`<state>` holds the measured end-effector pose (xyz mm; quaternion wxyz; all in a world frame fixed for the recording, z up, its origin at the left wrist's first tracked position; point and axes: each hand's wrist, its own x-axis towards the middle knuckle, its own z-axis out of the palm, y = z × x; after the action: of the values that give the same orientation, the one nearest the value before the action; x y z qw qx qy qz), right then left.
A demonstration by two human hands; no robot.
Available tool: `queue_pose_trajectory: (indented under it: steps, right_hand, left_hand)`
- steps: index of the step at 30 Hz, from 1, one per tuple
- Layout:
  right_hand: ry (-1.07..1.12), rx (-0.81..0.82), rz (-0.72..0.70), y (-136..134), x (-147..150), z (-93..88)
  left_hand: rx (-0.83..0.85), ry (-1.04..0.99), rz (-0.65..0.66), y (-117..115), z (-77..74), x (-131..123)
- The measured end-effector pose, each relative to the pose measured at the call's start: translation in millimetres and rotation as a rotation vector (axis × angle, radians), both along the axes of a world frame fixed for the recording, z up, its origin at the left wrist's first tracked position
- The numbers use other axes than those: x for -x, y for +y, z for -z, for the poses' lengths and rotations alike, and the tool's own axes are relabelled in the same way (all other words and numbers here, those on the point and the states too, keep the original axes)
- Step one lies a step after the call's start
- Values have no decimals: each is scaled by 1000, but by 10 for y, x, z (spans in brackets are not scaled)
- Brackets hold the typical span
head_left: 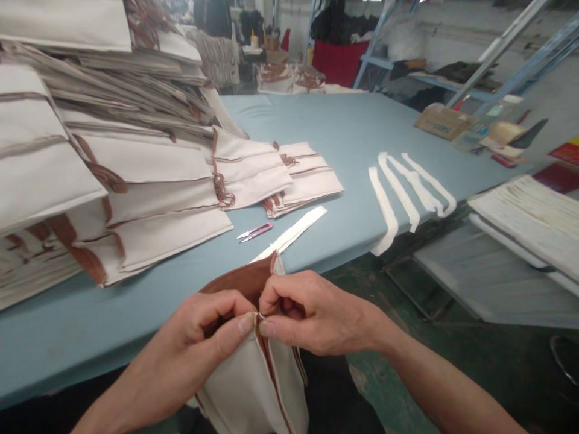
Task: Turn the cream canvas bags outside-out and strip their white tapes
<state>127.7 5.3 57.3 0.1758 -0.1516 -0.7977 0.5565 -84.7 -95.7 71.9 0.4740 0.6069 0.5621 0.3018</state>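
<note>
A cream fabric bag (239,380) with a brown lining and brown piping stands upright in my lap, against the table's near edge. My left hand (208,343) pinches the bag's top edge by the seam, thumb in front. Right beside it, my right hand (312,310) pinches the same rim, its fingertips almost touching the left thumb. Whether anything small sits between the fingertips cannot be made out. Just beyond the bag, a white fabric strip (301,228) lies on the table, and pink-handled thread snips (256,232) rest to its left with the blades apart.
Stacked cream pieces with brown trim (163,205) crowd the left of the blue-covered table (344,126). Several white strips (384,205) lie near the right edge, some hanging over. A cardboard box (443,122) stands far right. Beside the table is a rack with pale sheets (529,211).
</note>
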Motion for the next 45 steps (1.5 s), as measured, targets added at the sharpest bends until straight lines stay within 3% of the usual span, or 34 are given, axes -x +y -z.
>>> queue_pose_trajectory:
  steps: [5,11,22,25,31,35,40,45]
  right_hand:
    - [-10,50,-57,21,49,-12]
    - [-22,-81,-19,-6,54,-44]
    - [-101,-254,-24,-40,40,-104]
    - [-76,-403,28,-41,40,-55]
    - [73,-870,126,-113,66,27]
    - [38,-986,147,-173,106,-15]
    - [25,-940,140,-180,167,-106]
    - [34,-549,112,-108,240,-146]
  left_hand:
    - [72,-49,58,-30,43,69]
    - [148,-78,53,-6,71,56]
    - [-18,48,83,-69,32,154]
    - [-11,32,65,-99,39,149]
    - [-23,81,26,-165,60,173]
    - [-9,54,50,-196,39,195]
    - [-27,61,22,-216,5,167]
    - [-58,115,-22,-246,36,123]
